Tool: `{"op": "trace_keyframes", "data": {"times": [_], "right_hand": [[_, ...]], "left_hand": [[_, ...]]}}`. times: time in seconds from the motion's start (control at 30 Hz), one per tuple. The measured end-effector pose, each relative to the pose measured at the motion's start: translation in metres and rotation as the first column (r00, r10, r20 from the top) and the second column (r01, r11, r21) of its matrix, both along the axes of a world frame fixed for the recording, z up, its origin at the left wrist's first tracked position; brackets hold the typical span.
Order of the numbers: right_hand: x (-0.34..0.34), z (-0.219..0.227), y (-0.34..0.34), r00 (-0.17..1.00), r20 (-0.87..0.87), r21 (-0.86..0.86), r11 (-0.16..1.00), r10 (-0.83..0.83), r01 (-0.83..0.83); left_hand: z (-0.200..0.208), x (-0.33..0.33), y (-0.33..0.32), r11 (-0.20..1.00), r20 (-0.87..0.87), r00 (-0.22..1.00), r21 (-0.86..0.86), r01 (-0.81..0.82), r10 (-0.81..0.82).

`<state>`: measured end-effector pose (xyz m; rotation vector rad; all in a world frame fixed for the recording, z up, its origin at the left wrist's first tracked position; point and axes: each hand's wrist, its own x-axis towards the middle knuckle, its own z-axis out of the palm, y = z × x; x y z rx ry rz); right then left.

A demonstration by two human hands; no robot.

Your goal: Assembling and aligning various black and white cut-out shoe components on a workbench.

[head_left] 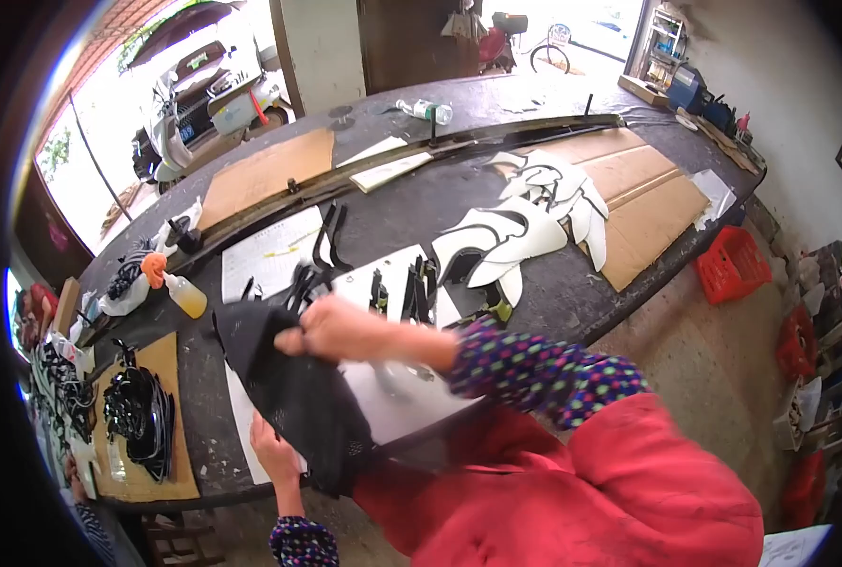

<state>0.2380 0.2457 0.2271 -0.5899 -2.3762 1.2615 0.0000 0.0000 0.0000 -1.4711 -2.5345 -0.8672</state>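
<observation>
A black, bag-like fabric piece (293,387) hangs at the table's near edge, slanting toward my lap. My right hand (340,329) is closed at its upper part, slightly blurred, with black straps or cords (307,283) bunched just beyond the fingers. Lower down, my left hand (274,449) grips the fabric's left side, its fingers partly hidden behind it. White sheets (407,402) lie under and beside the fabric. Just past my right wrist, several narrow black strips (419,288) rest on white sheet. White cut pieces with black edges (511,236) are piled farther right.
A long dark bar (364,165) with upright pegs crosses the table (383,213). Cardboard sheets (652,203) lie at right and left. A yellow-liquid bottle (186,296) and black bundled parts (139,416) sit at left. Red crates (733,265) stand on the floor at right.
</observation>
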Motion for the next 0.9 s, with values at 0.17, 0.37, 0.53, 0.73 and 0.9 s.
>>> {"op": "trace_keyframes", "data": {"times": [0.17,0.37,0.53,0.73,0.9], "right_hand": [[0.154,0.018,0.083,0.973,-0.129,0.802,0.598,0.191,-0.010],[0.396,0.068,0.177,0.755,-0.142,0.312,0.695,-0.640,0.648],[0.546,0.029,0.314,0.472,0.186,0.645,0.470,-0.862,0.603],[0.600,-0.095,0.412,0.537,0.078,0.805,0.371,-0.840,0.463],[0.538,-0.113,0.392,0.446,0.215,0.703,0.455,-0.869,0.546]], "left_hand": [[0.018,0.019,-0.008,0.998,-0.054,0.997,0.006,-0.061,0.062],[0.024,0.030,-0.006,0.998,-0.122,0.991,-0.009,-0.057,0.055],[0.032,0.036,-0.001,0.997,-0.143,0.987,-0.013,-0.074,0.071],[0.046,0.036,0.032,0.971,-0.049,0.978,0.136,-0.196,0.204],[0.072,0.036,0.089,0.970,-0.023,0.979,0.140,-0.196,0.201]]}}
